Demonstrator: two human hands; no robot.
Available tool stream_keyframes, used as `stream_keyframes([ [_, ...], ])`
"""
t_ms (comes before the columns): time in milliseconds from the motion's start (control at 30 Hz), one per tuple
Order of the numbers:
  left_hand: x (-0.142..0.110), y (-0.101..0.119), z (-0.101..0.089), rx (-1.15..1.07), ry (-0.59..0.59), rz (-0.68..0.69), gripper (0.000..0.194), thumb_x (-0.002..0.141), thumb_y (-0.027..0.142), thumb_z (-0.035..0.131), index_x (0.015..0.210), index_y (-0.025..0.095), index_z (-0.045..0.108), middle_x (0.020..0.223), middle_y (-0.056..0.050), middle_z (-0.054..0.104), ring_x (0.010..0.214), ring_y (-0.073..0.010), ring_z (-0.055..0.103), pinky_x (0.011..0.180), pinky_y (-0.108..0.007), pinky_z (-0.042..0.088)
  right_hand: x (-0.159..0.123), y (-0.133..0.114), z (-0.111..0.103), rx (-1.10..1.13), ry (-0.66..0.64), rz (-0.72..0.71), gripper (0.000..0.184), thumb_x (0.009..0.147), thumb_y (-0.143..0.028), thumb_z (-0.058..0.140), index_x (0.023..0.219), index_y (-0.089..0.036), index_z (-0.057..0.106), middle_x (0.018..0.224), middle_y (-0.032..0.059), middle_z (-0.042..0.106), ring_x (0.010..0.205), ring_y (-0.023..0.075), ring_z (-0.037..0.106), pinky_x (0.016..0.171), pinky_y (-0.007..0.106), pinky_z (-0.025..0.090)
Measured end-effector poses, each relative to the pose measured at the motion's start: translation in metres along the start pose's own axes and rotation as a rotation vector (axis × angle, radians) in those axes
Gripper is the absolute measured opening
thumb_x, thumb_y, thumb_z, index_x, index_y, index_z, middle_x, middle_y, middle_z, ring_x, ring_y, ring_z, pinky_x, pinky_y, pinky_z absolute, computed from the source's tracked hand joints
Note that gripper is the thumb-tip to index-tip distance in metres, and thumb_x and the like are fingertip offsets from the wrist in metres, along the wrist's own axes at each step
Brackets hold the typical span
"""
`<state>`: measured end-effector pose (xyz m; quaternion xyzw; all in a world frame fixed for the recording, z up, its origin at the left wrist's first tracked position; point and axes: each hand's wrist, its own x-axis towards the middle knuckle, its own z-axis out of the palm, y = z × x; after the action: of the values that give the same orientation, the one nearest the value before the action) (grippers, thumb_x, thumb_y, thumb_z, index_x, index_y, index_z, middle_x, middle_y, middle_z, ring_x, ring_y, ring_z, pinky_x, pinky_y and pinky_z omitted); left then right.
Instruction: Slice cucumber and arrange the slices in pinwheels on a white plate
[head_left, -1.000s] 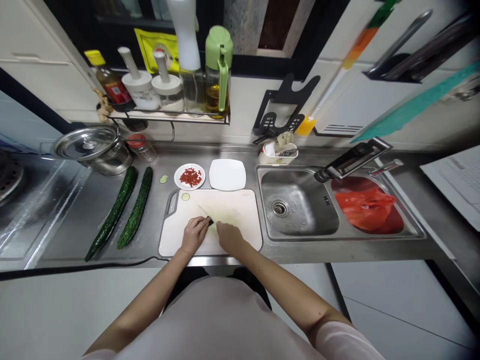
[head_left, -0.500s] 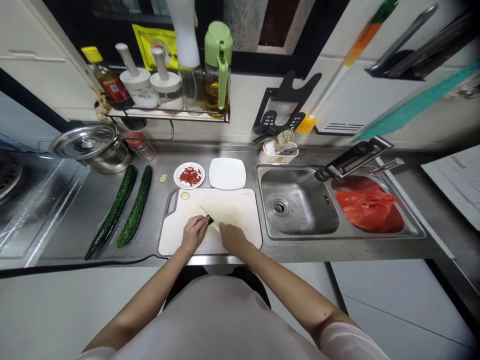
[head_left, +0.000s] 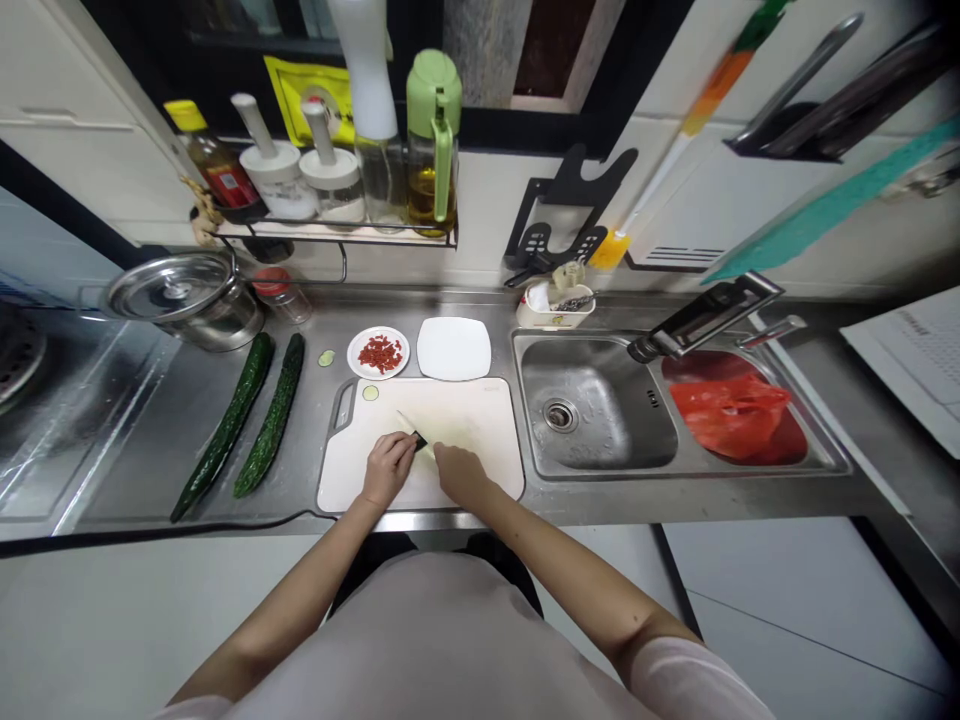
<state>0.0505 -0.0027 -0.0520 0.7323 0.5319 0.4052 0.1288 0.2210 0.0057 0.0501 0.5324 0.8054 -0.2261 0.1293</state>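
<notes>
My left hand (head_left: 388, 468) is closed over the white cutting board (head_left: 352, 480), its fingertips pinching a small dark green piece of cucumber (head_left: 420, 438), mostly hidden by the fingers and blade. In my right hand (head_left: 461, 475) a knife (head_left: 406, 420) is gripped, the handle inside the fist. Its thin blade points up and left, lying across the board beside the cucumber piece. A pale round cucumber slice (head_left: 370, 393) rests near the board's top left corner. Two whole cucumbers (head_left: 225, 430) lie side by side on the steel counter to the left.
Behind the board stand a plate of red bits (head_left: 380, 353) and a white square plate (head_left: 454, 348). Another slice (head_left: 326, 357) lies on the counter. A lidded pot (head_left: 214, 310) is back left; the sink (head_left: 600, 400), holding a red bag (head_left: 731, 415), is right. Bottles line a shelf (head_left: 337, 235).
My right hand drew the knife slightly back to the right, then slid it forward to the left again. My left hand has stayed nearly in place.
</notes>
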Motion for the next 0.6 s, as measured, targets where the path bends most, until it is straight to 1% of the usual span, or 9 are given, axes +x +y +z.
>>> stream_keyframes([
  [100,0.001,0.001,0.000,-0.005,-0.003,-0.002,0.021,0.092,0.025,0.051,0.104,0.023,0.069,0.097,-0.007,0.068,0.091,-0.0177,0.062,0.084,-0.034,0.054,-0.004,0.001,0.001,-0.004,-0.022,0.020,0.027,0.091,-0.005,0.036,0.110,-0.013,0.054,0.091,0.0139,0.068,0.090,0.0224,0.068,0.076,0.031,0.051],
  [433,0.002,0.004,-0.002,-0.003,-0.014,-0.015,0.021,0.092,0.023,0.051,0.104,0.022,0.068,0.097,-0.007,0.068,0.092,-0.0176,0.062,0.085,-0.035,0.052,0.012,-0.001,0.011,-0.006,0.065,-0.020,0.028,0.092,-0.007,0.032,0.110,-0.012,0.054,0.094,0.0144,0.068,0.092,0.0222,0.067,0.077,0.031,0.051],
  [533,0.001,0.004,-0.002,0.006,-0.019,-0.017,0.021,0.092,0.023,0.051,0.104,0.022,0.068,0.097,-0.007,0.068,0.093,-0.0180,0.061,0.085,-0.035,0.052,0.010,0.000,0.012,-0.011,0.048,-0.014,0.028,0.092,-0.006,0.033,0.111,-0.012,0.053,0.095,0.0146,0.068,0.093,0.0218,0.067,0.077,0.030,0.051],
  [600,0.001,0.003,-0.001,0.006,-0.022,-0.022,0.021,0.093,0.024,0.050,0.105,0.022,0.068,0.098,-0.007,0.068,0.093,-0.0180,0.061,0.084,-0.035,0.052,0.007,0.000,0.012,-0.020,0.004,0.010,0.029,0.092,-0.005,0.032,0.112,-0.012,0.052,0.097,0.0145,0.068,0.095,0.0214,0.067,0.079,0.030,0.050],
])
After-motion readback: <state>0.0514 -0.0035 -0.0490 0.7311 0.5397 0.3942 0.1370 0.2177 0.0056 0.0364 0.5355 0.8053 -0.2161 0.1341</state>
